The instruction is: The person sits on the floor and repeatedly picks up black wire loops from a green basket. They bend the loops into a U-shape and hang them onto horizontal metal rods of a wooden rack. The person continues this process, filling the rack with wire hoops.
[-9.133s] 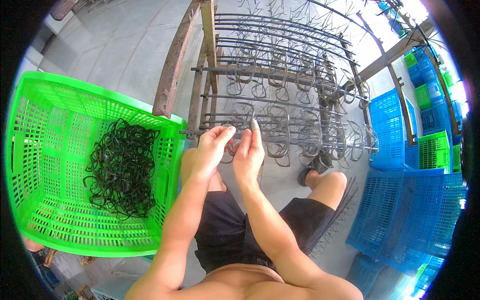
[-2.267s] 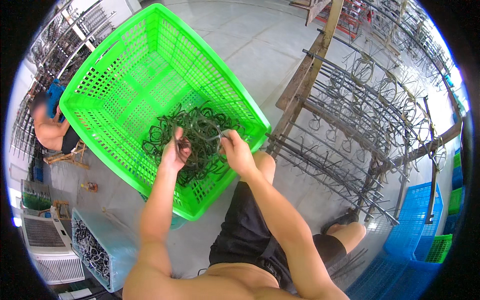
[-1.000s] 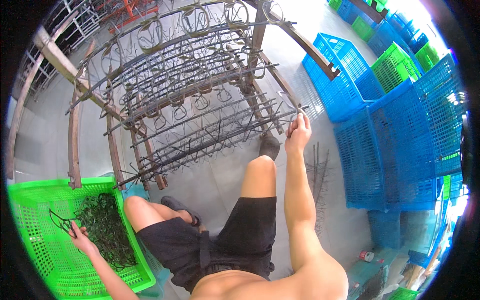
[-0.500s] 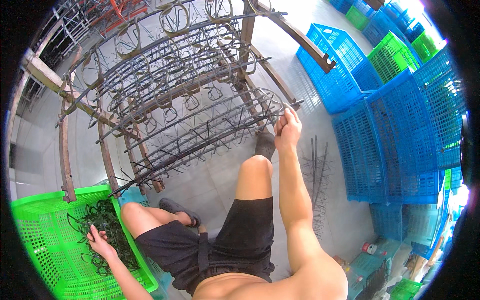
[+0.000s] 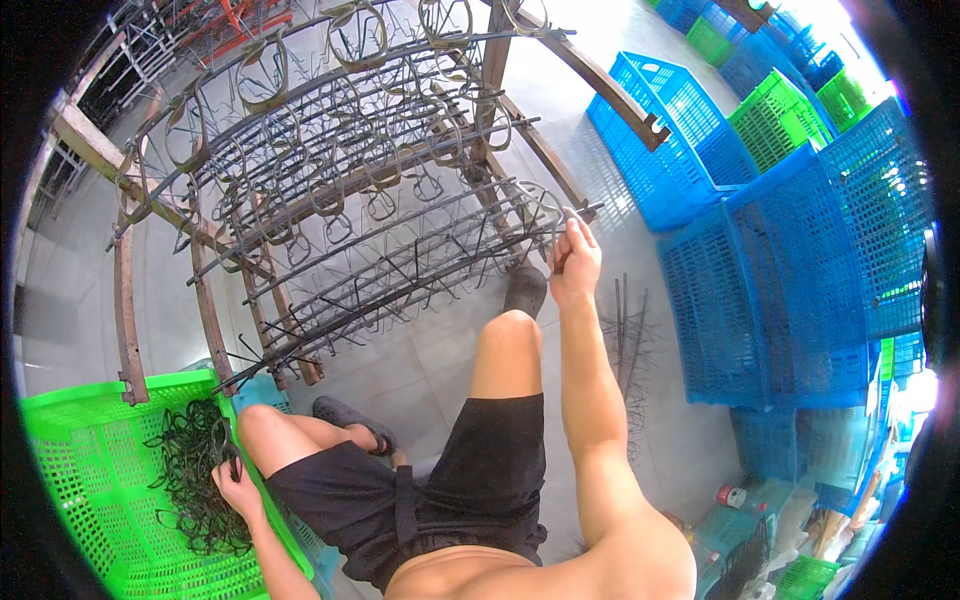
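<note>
My right hand (image 5: 573, 262) is stretched out to the near right corner of a rusty metal rack (image 5: 350, 200). Its fingers are closed around the tip of one of the rack's lower rods (image 5: 470, 250), beside a thin wire loop hanging there. My left hand (image 5: 235, 482) is down at my left side, inside a green plastic basket (image 5: 100, 400). It grips some of the tangled black loops (image 5: 185, 470) at the right edge of the pile. I sit with my bare knees between the basket and the rack.
Blue crates (image 5: 790, 290) stand stacked on edge to my right, with another blue crate (image 5: 670, 140) and a green crate (image 5: 790, 110) behind them. Loose thin rods (image 5: 625, 330) lie on the tiled floor by my right leg. Many loops hang on the rack's hooks.
Both hands were in the basket; then my right hand went to the rack's corner and stays there. My left hand has shifted rightward across the pile and closed on loops.
</note>
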A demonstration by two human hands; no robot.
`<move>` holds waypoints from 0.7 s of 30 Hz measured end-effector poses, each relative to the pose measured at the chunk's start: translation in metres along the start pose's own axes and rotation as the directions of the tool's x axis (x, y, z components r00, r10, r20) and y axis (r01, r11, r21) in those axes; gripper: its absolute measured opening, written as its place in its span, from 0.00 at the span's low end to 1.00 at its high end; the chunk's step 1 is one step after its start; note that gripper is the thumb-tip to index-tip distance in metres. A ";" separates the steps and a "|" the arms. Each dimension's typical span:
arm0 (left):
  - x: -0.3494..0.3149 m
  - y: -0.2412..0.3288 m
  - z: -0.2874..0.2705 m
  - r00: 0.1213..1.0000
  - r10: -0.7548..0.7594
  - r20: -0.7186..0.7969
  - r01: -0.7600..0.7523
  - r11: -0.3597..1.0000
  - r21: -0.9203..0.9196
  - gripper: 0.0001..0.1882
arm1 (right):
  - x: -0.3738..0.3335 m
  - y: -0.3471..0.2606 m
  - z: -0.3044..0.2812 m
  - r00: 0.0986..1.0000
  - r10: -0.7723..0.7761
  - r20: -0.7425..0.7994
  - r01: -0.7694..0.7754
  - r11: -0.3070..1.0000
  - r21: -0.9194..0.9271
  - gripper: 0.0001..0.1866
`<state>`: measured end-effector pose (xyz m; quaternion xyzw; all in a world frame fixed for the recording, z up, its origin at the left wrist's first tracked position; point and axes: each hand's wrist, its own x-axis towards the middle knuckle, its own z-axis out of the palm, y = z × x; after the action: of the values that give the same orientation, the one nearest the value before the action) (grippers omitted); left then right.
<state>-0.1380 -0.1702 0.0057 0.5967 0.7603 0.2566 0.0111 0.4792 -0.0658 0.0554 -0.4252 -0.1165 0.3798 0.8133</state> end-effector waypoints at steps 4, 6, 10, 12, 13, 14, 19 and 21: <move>-0.004 0.004 0.004 1.000 -0.022 -0.001 0.022 0.999 -0.040 0.09 | -0.004 0.001 0.006 1.000 -0.003 -0.018 0.003 1.000 0.004 0.09; -0.005 -0.001 0.004 1.000 0.007 0.000 -0.007 1.000 -0.026 0.09 | 0.003 0.001 0.001 1.000 0.004 0.006 -0.004 1.000 -0.014 0.09; -0.005 -0.008 0.005 0.999 0.033 -0.023 -0.033 0.999 -0.002 0.09 | 0.000 -0.001 0.008 1.000 0.006 0.016 -0.004 0.994 -0.108 0.10; -0.004 -0.010 0.007 1.000 -0.005 -0.026 0.004 1.000 -0.031 0.09 | -0.004 0.005 0.010 0.998 -0.047 0.039 0.052 0.989 -0.139 0.10; -0.003 -0.011 0.008 0.999 -0.023 -0.026 0.022 0.999 -0.046 0.09 | -0.006 0.008 0.011 0.996 -0.074 0.040 0.081 0.978 -0.191 0.09; -0.001 -0.018 0.010 0.998 -0.053 -0.036 0.050 0.995 -0.084 0.10 | -0.008 0.012 0.011 0.994 -0.101 0.041 0.109 0.964 -0.244 0.09; 0.009 -0.028 -0.004 0.960 -0.273 -0.066 0.245 0.928 -0.282 0.16 | -0.011 0.017 0.014 0.981 -0.182 0.070 0.195 0.902 -0.386 0.08; 0.018 -0.019 -0.019 0.899 -0.437 0.009 0.398 0.809 -0.432 0.18 | -0.006 0.020 0.010 0.970 -0.235 0.057 0.238 0.885 -0.399 0.10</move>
<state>-0.1667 -0.1641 0.0200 0.3858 0.7982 0.4334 0.1620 0.4593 -0.0566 0.0467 -0.5649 -0.2459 0.2471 0.7479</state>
